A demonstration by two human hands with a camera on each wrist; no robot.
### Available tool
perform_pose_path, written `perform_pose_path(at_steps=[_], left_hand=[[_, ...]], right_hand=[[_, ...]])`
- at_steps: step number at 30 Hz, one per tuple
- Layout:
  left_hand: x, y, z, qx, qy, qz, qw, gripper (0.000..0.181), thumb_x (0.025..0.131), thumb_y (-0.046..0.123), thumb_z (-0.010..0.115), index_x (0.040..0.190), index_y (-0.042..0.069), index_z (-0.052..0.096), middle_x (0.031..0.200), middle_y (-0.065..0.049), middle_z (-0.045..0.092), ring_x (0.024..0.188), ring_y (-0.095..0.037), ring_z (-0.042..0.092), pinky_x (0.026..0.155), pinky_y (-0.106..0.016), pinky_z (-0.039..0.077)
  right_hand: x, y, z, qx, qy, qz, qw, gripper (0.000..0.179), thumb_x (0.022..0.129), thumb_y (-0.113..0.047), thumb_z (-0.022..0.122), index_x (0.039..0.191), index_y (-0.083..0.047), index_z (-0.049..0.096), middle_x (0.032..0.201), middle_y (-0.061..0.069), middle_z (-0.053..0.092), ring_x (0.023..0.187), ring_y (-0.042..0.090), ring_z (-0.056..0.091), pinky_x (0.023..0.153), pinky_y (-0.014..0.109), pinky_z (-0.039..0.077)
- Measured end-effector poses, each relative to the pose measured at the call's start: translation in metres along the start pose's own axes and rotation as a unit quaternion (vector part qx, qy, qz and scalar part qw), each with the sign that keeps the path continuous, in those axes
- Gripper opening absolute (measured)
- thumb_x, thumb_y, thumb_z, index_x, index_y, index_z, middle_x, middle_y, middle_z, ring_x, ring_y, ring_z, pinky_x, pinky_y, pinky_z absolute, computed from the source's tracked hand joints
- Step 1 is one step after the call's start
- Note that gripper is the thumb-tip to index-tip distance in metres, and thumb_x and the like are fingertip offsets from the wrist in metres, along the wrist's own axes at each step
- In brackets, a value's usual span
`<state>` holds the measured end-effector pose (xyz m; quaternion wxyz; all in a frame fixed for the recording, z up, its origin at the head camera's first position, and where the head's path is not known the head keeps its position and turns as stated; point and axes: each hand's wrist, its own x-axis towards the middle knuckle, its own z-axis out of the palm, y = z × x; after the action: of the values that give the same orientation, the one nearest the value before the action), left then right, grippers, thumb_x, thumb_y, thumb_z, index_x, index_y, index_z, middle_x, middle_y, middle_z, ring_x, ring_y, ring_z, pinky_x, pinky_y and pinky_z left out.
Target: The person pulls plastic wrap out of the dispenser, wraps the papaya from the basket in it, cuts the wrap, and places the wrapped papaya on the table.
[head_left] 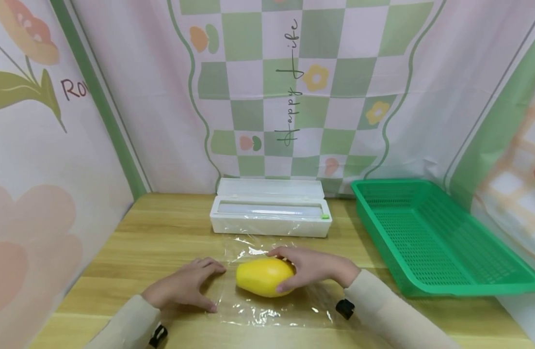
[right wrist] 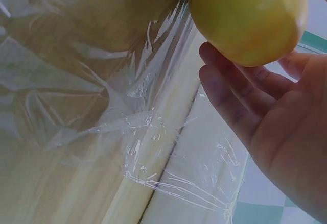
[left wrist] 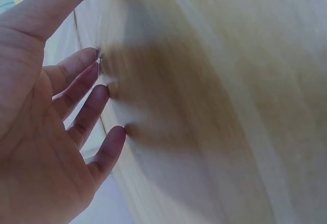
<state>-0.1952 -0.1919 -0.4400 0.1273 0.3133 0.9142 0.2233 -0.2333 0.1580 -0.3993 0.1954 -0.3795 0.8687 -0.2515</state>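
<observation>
A smooth yellow papaya (head_left: 264, 277) lies on a sheet of clear plastic wrap (head_left: 250, 312) spread over the wooden table. My right hand (head_left: 311, 266) grips its right end, thumb on the near side and fingers on the far side. In the right wrist view, the fingers curve beneath the papaya (right wrist: 248, 17) and the wrap (right wrist: 138, 112) looks creased. My left hand (head_left: 186, 286) holds nothing, and its spread fingertips touch down at the wrap's left edge. In the left wrist view, the fingers of that hand (left wrist: 56, 117) are relaxed.
Behind the papaya stands a white plastic wrap dispenser box (head_left: 269, 225), lid raised, with a roll inside and a small green slider at right. A green perforated basket (head_left: 394, 259) sits to the right. Patterned curtains (head_left: 293, 97) enclose the table (head_left: 145, 232).
</observation>
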Motion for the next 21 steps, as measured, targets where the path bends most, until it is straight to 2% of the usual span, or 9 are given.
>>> perform_pose_path(at_steps=[8,15,21], left_hand=[[-0.001,0.002,-0.003,0.0,0.002,0.005,1.0,0.092,0.073,0.057,0.082,0.144,0.008,0.05,0.146,-0.008,0.048,0.132,-0.032,0.043,0.11,-0.058,0.034],[-0.001,0.0,-0.004,-0.037,-0.004,0.005,0.9993,0.092,0.073,0.056,0.083,0.144,0.009,0.05,0.144,-0.005,0.046,0.133,-0.029,0.043,0.111,-0.055,0.035],[-0.001,0.001,-0.001,-0.023,0.017,0.041,0.9987,0.07,0.069,0.047,0.088,0.125,0.015,0.061,0.14,-0.007,0.046,0.129,-0.029,0.046,0.11,-0.053,0.038]], right_hand=[[-0.002,0.001,0.0,0.028,0.003,0.004,0.9996,0.086,0.081,-0.055,0.079,0.148,-0.014,0.043,0.139,0.002,0.053,0.122,0.018,0.052,0.105,0.043,0.044],[-0.014,0.007,-0.005,0.065,0.006,0.02,0.9977,0.089,0.085,-0.048,0.079,0.153,-0.01,0.035,0.146,0.017,0.046,0.124,0.032,0.053,0.1,0.05,0.048],[-0.034,0.013,-0.008,0.052,0.028,0.035,0.9976,0.095,0.087,-0.049,0.076,0.155,-0.004,0.028,0.14,0.022,0.05,0.119,0.036,0.055,0.098,0.053,0.049]])
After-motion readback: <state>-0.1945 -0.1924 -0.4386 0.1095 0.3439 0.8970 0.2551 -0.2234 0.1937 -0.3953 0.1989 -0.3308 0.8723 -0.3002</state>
